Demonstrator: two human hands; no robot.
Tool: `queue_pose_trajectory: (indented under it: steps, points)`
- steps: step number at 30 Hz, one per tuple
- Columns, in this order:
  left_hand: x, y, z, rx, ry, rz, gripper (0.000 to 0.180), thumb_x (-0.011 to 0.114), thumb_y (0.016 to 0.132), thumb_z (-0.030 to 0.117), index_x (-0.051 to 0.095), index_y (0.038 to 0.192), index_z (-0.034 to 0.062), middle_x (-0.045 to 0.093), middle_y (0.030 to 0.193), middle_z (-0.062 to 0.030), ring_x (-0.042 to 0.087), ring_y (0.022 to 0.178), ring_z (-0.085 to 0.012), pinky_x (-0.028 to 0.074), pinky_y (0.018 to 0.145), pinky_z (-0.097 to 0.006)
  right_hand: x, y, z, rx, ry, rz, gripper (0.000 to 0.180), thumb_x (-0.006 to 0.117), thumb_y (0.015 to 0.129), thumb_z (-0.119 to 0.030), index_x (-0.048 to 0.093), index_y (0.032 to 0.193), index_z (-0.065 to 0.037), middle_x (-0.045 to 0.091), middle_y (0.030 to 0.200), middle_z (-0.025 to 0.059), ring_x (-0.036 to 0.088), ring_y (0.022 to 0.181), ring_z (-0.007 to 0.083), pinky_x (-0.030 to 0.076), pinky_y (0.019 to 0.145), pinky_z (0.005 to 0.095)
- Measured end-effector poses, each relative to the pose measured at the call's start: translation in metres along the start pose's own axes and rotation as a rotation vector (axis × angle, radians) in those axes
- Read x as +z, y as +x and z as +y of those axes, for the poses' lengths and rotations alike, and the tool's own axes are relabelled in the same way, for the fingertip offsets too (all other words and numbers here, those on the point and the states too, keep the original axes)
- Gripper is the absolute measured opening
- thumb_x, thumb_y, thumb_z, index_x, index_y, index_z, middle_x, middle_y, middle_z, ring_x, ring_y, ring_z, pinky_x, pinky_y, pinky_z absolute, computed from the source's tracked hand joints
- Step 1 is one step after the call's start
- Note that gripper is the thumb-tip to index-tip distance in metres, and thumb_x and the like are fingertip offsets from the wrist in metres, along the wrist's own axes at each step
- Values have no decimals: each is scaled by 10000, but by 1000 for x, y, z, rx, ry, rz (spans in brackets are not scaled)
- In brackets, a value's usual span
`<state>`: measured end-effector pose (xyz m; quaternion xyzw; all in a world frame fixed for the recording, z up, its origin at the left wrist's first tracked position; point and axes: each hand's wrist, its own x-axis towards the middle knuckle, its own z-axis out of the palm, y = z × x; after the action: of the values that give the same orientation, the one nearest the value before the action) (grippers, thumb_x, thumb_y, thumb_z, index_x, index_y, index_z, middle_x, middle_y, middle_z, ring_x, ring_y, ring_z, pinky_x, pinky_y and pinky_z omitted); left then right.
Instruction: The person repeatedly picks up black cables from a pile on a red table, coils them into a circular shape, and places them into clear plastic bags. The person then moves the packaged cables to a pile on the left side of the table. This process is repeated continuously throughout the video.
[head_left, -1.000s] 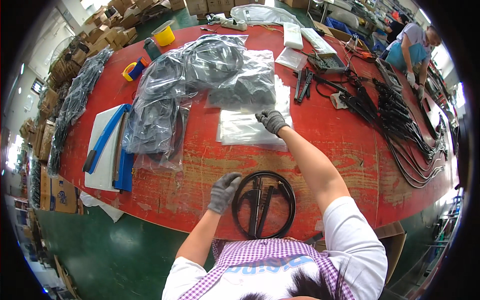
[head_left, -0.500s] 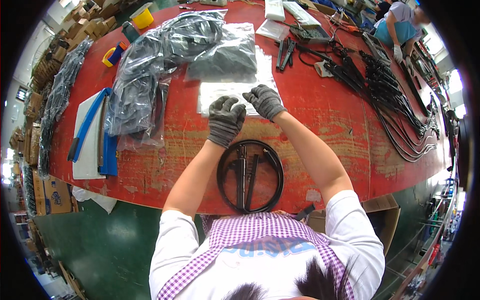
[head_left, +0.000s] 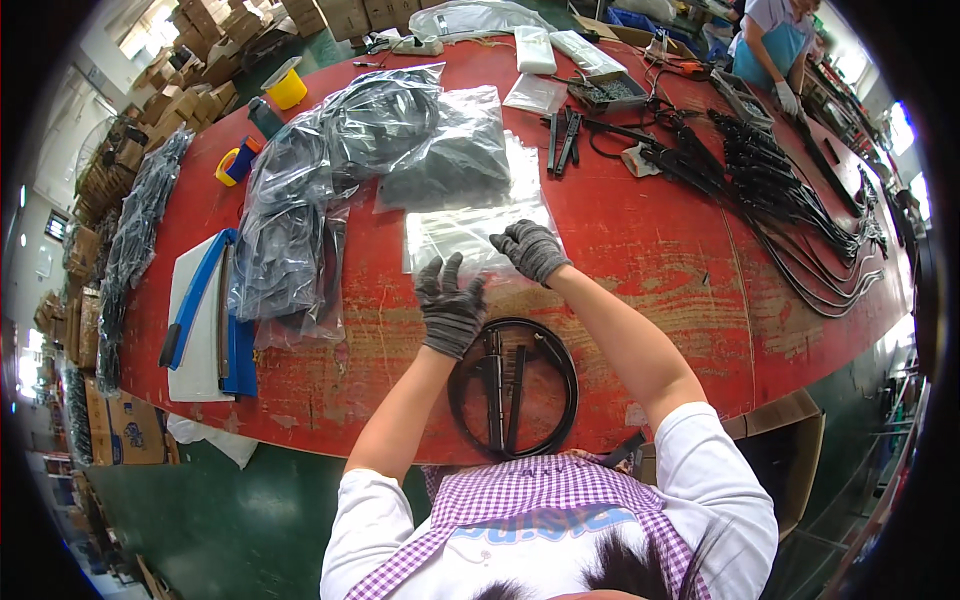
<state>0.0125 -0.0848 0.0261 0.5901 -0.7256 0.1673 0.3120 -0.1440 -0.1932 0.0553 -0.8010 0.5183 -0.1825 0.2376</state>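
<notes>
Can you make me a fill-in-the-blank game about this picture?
1. The left hand and right hand wear gloves colored ____.
2. The clear bags by the hands lie on a table painted ____.
3. The coiled cable at the table's near edge is colored ____.
4. The paper cutter lies toward the picture's ____ side.

Missing words: gray; red; black; left.

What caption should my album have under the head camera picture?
Gray-gloved left hand and right hand at clear plastic bags, with a black coil on a red table.
</notes>
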Motion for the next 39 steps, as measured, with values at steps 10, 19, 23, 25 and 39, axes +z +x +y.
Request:
queue_pose_trajectory:
  steps: [10,19,23,25,39]
  points:
    - [31,6,45,-7,72,46,261,659,629,372,676,871,276,439,1294,-87,374,1158,-359,323,930,-498,18,1,0,17,-24,123,407,461,861,-398,636,779,-40,620,799,188,592,794,347,460,733,439]
    - [77,-6,7,-149,137,-26,241,634,695,359,663,910,253,496,1222,-72,418,1114,-320,318,928,-453,17,-6,-4,-39,-66,275,346,511,831,-389,654,765,-80,603,858,150,564,854,308,431,773,419]
    - [58,-15,-28,-446,-297,-129,162,650,680,222,668,837,192,603,955,-70,542,889,-273,428,800,-402,2,-20,-2,-42,-109,329,331,513,833,-383,641,751,-89,597,873,138,545,872,301,423,783,408]
    - [47,-11,-32,-252,-69,-126,149,619,701,181,665,842,186,609,889,-70,554,833,-273,445,763,-397,2,-27,-1,-217,-178,331,267,546,783,-353,640,813,-104,578,1013,112,524,953,291,414,820,410]
    - [1,-11,-29,-164,465,-757,510,509,841,210,377,1334,231,578,1016,-118,586,790,-264,485,648,-375,12,-50,62,-128,-606,176,256,451,816,-202,551,980,-32,590,863,122,556,846,268,418,744,427]
